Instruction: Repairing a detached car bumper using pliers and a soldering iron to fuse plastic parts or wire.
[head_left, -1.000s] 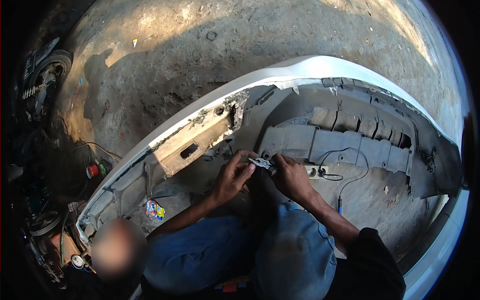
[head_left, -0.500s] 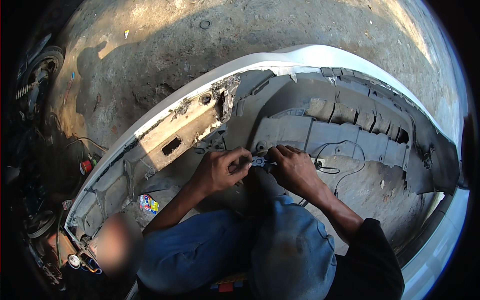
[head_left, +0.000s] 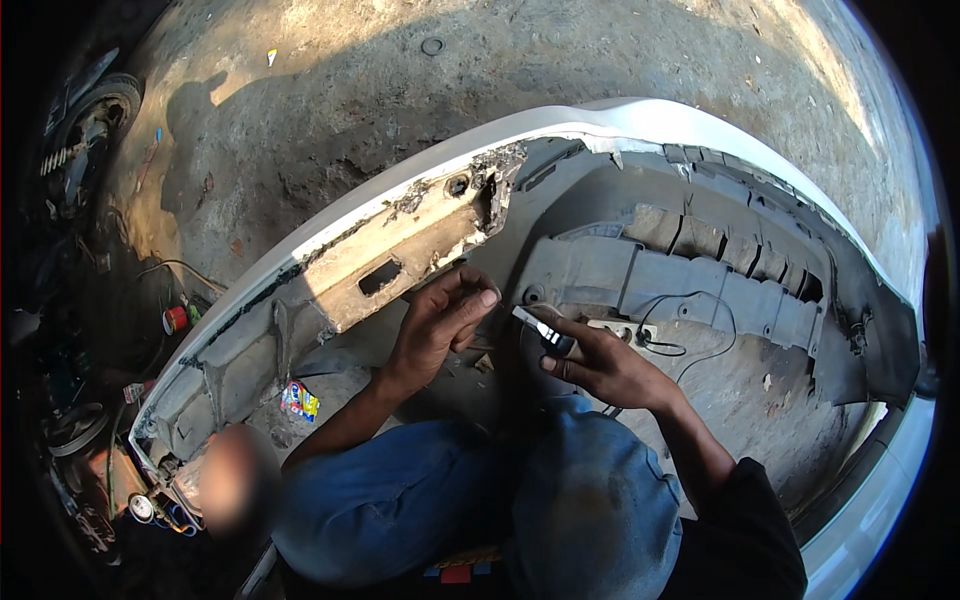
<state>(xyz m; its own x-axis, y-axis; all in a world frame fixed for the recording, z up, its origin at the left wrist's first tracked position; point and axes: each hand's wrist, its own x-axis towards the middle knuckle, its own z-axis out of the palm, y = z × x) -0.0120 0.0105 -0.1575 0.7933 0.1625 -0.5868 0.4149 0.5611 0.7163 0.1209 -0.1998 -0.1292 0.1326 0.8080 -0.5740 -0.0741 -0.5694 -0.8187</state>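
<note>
A white car bumper (head_left: 640,112) curves around me on the ground, its inner side showing. My left hand (head_left: 445,320) is held near its beige patched section (head_left: 410,245), thumb against curled fingers; whatever sits between them is too small to name. Gripped in my right hand (head_left: 610,365) is a small tool (head_left: 543,328) with a flat pale tip and a dark handle. The tip points toward my left fingertips, with a gap between. Both hands are above my jeans-covered knees (head_left: 590,480).
A white power strip (head_left: 610,327) with a black cable (head_left: 733,325) lies beyond my right hand. Grey plastic panelling (head_left: 690,280) lines the bumper. At left are a colourful packet (head_left: 299,401), a red can (head_left: 175,320), a wheel (head_left: 105,105) and a blurred patch (head_left: 235,480).
My hands, which met over a small grey piece, have moved apart. The right hand has turned and now shows the pale-tipped tool. The view has shifted slightly.
</note>
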